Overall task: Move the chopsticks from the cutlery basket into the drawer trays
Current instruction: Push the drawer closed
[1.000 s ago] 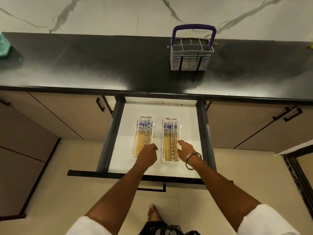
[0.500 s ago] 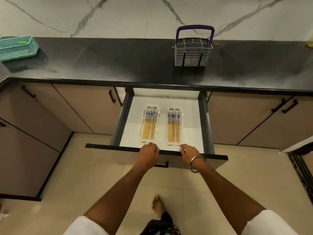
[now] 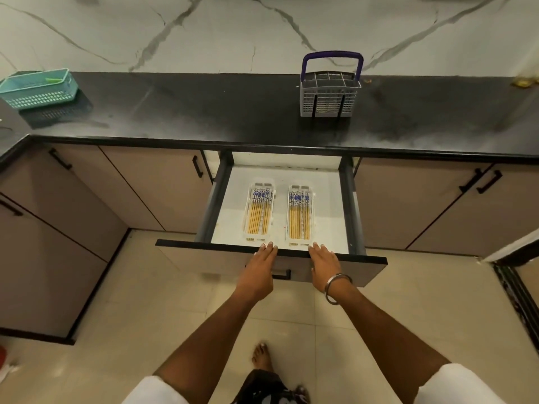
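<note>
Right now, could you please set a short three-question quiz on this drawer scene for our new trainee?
1. True or false: both hands rest flat on the front edge of the open drawer.
2. Where do the chopsticks lie? A) on the counter B) in the two white trays C) on the floor
3. Fill in: the grey cutlery basket has a ____ handle.

Key:
1. True: the left hand and right hand lie with fingers straight on the edge.
2. B: the left tray and the right tray both hold them.
3. Purple.
</note>
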